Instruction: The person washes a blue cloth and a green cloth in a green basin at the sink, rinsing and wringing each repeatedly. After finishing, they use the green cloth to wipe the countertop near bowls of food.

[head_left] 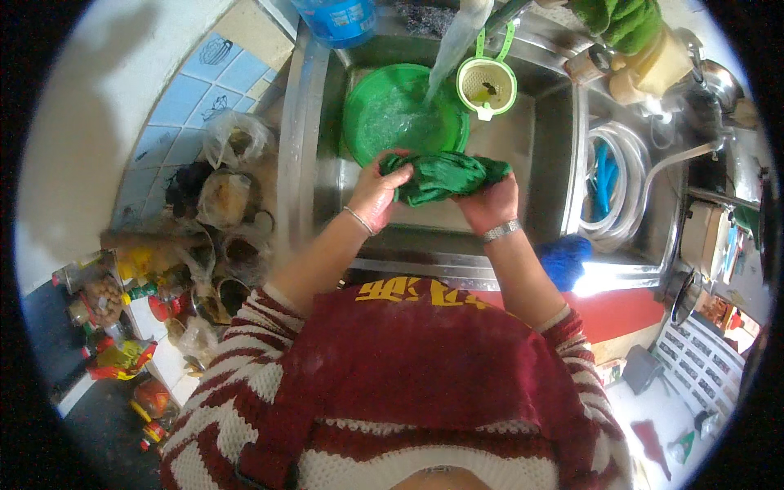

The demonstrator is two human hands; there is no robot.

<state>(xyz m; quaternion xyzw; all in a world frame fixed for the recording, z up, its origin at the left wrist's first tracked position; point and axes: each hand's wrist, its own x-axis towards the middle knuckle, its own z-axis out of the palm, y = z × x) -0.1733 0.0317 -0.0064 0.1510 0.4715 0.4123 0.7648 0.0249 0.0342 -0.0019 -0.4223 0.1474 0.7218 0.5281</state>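
Over a sink's (543,163) near side, a cloth (449,178) spans left hand (377,192) to right (492,202). Beyond it, in the sink — a basin (357,114), a strainer (468,79) at its right. Far left corner: a jug (336,23). Rightmost compartment (665,214): coiled hose (632,192).

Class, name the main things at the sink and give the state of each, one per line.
Green cloth: bunched up
Left hand: gripping the cloth
Right hand: gripping the cloth
Green basin: holding water
Water stream: running into the basin
Strainer: holding dark scraps
Clear hose: coiled
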